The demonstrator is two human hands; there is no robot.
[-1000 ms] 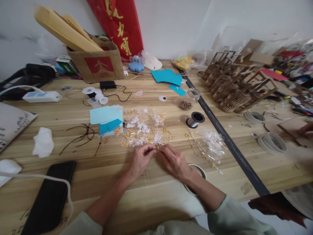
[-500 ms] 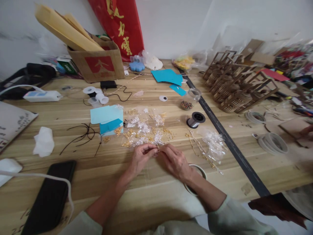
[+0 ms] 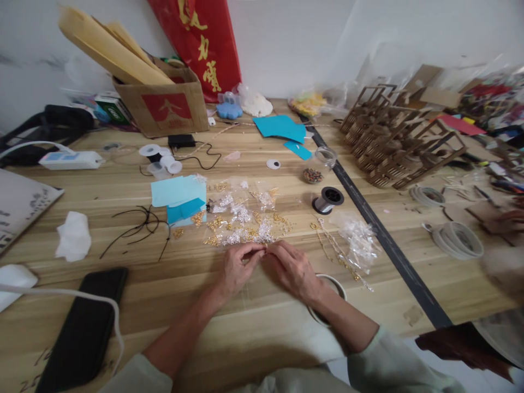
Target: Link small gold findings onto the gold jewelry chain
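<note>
My left hand (image 3: 240, 266) and my right hand (image 3: 291, 268) meet fingertip to fingertip just in front of a spread of silver beads (image 3: 265, 231) and gold beads (image 3: 213, 240). Both are closed in a pinch. A tiny gold-coloured speck shows where the fingertips come together, too small to name. Faint thin lines, possibly clear thread, lie on the table below my left hand. Under my right wrist sits a pale ring (image 3: 336, 288), partly covered by the forearm. Gold and silver chains (image 3: 336, 252) lie to the right of my right hand, beside crumpled clear plastic bags (image 3: 360, 241).
A wire spool (image 3: 328, 200) and a jar of dark beads (image 3: 314, 173) stand behind the chains. Blue cards (image 3: 179, 191) and black cords (image 3: 143, 232) lie left. A phone (image 3: 84, 327) with a white cable is front left. Wooden lantern-like frames (image 3: 393, 143) stand back right. Another person's hand (image 3: 511, 221) shows far right.
My hands stay pinched together, with only a slight shift of the left hand's fingers. At the far right, the other person's hand has moved a little.
</note>
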